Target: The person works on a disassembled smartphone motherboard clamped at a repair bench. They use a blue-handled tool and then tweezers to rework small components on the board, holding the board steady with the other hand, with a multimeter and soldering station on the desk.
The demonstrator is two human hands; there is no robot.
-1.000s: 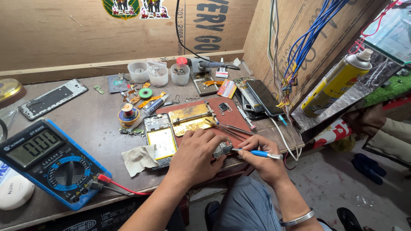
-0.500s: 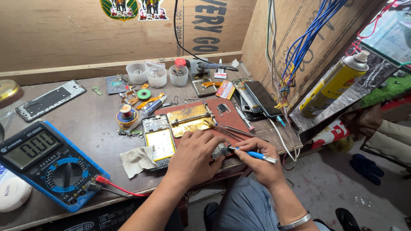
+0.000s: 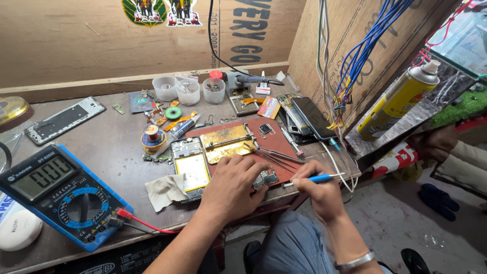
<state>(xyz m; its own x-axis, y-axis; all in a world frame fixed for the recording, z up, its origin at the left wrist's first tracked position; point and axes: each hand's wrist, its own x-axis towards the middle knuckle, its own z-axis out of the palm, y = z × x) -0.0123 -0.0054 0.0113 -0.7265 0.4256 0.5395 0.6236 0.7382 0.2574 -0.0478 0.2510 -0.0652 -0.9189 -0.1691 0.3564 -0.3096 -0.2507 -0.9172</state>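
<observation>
My left hand [image 3: 231, 187] rests on the front of the bench, its fingers pinning a small circuit board [image 3: 267, 178] at the edge of a reddish work mat [image 3: 274, 142]. My right hand [image 3: 317, 190] grips a blue-handled tool [image 3: 317, 178] like a pen, its thin tip pointing left toward the board. An opened phone with a yellow battery [image 3: 188, 165] lies just left of my left hand. Tweezers [image 3: 276, 155] lie on the mat above the board.
A blue multimeter [image 3: 58, 195] with red and black leads sits front left beside a rag [image 3: 165, 192]. Small clear cups [image 3: 188, 91], solder wire [image 3: 152, 138] and phone parts crowd the back. A yellow spray can [image 3: 398, 101] and hanging wires [image 3: 350, 76] stand right.
My right hand has shifted slightly, keeping the blue tool's tip near the board. My left hand stays pressed on the board.
</observation>
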